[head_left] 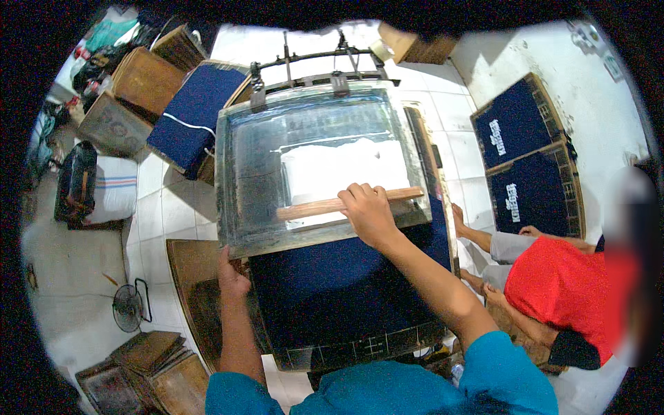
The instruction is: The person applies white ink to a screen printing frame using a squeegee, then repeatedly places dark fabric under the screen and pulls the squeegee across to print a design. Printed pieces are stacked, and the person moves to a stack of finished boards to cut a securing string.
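A screen printing frame [325, 238] lies over navy fabric [339, 297] on a board, its far side in hinge clamps [339, 84]. White ink [342, 173] covers the middle of its mesh. My right hand [368, 213] grips a squeegee by its wooden handle [304, 209], which lies across the near edge of the ink. The blade below the handle is mostly hidden. At the frame's near left corner, my left hand [234, 278] holds on, its thumb up along the side and its other fingers largely out of sight.
To the right sits a person in a red shirt [553, 280], close to two navy panels with white prints [529, 190]. Boards with navy fabric [204, 104] lean at the back left. A fan [129, 306] and stacked wooden boards [149, 370] stand on the left.
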Demonstrator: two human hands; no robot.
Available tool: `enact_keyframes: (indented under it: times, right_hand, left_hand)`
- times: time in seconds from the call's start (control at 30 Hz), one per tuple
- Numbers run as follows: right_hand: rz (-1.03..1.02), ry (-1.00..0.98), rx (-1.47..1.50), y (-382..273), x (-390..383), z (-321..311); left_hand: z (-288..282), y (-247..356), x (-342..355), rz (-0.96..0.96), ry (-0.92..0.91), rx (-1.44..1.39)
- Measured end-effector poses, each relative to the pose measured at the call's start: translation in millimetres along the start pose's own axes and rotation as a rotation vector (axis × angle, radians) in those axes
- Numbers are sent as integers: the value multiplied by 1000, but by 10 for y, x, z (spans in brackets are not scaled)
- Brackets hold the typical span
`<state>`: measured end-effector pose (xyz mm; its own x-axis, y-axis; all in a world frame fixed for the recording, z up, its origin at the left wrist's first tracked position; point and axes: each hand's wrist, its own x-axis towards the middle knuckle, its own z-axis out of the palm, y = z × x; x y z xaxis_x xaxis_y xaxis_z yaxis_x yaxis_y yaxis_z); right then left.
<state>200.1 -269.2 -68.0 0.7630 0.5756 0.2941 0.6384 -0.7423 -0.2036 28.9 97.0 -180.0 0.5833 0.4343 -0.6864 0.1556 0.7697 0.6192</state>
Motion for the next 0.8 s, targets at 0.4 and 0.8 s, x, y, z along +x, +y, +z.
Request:
enact_keyframes:
  times: [0.4,0.8]
  right_hand:
    - [-28,-228,-13,537,1114,320]
    - [-11,-175,33,1023,1680,728]
  left_hand:
    - [87,-155,-217,80,290,629]
    - [243,-154,-264,140,416,804]
